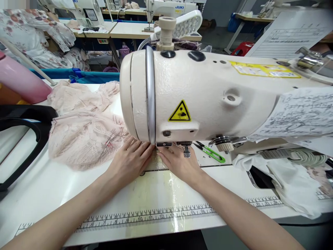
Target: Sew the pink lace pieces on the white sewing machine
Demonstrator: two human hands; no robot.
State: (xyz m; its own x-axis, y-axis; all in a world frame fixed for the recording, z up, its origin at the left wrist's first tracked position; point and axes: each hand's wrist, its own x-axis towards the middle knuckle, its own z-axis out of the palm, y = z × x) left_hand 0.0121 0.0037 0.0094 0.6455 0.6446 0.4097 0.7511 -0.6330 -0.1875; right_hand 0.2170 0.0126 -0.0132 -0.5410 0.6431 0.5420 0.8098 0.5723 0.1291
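Observation:
My left hand (132,157) lies palm down just left of the needle area, fingers stretched forward and resting at the edge of a pale pink lace garment (87,133). The garment spreads to the left, with loose dark and red threads on it. Close on the other side, my right hand (180,161) lies flat with its thumb toward the left hand. The sewing machine head (197,93) hides most of its fingertips and the needle. Whatever cloth is under the right fingers cannot be made out. Green thread snips (210,152) lie right of that hand.
A printed ruler (156,217) runs along the table's front edge. At right are a phone (260,177), white cloth (291,187) and a coil of elastic (305,155). A black curved frame (43,128) and pink bottle (22,78) stand left. Another person's floral sleeve (49,27) shows beyond.

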